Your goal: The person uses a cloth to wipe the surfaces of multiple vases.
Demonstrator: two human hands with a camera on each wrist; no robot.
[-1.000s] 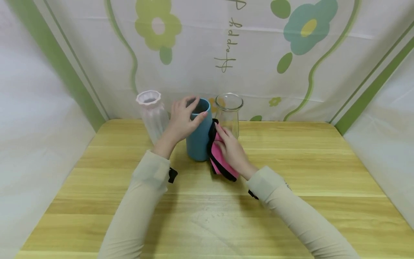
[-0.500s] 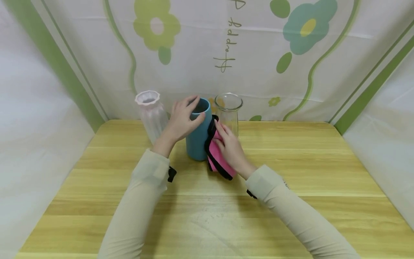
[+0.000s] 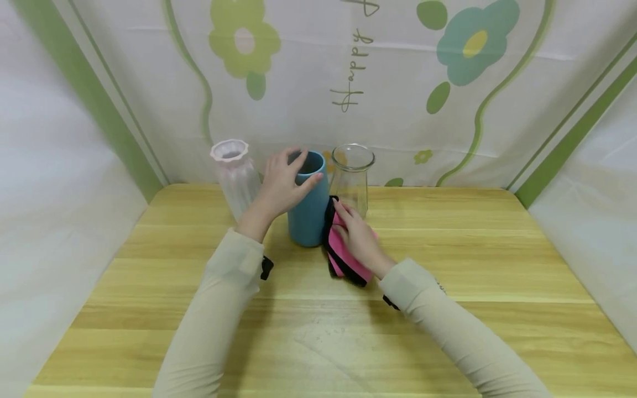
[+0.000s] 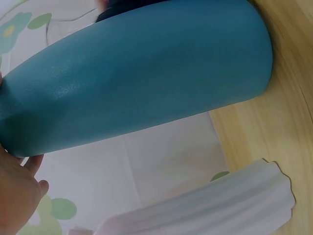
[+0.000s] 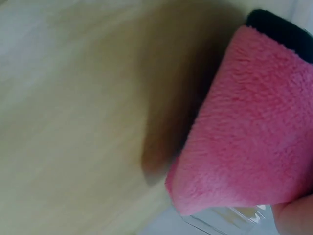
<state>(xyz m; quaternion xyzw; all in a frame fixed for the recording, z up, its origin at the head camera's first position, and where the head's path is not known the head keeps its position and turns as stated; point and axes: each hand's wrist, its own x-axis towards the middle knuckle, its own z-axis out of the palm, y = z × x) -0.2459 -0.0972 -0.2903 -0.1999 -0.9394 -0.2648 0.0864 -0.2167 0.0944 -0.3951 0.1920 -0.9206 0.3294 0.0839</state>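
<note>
A tall blue vase [image 3: 307, 215] stands upright on the wooden table. My left hand [image 3: 281, 185] grips it around the rim, thumb on the near side and fingers on the far left. In the left wrist view the vase [image 4: 146, 73] fills much of the picture, and the left hand [image 4: 17, 196] shows at its mouth end. My right hand [image 3: 359, 235] holds a folded pink cloth [image 3: 340, 251] with black edging against the vase's right side. Fluffy pile shows on the cloth [image 5: 249, 122] in the right wrist view, where only a bit of the right hand [image 5: 296, 215] is visible.
A pale pink-white fluted vase [image 3: 236, 182] stands left of the blue one, partly behind the left hand. Close on the right is a clear glass vase [image 3: 352, 177], its lower part behind the right hand. A floral curtain [image 3: 398, 110] hangs behind the table [image 3: 448, 249].
The right hand and cloth rose slightly along the vase's right side, then came down lower than before. The left hand and the blue vase have stayed in place.
</note>
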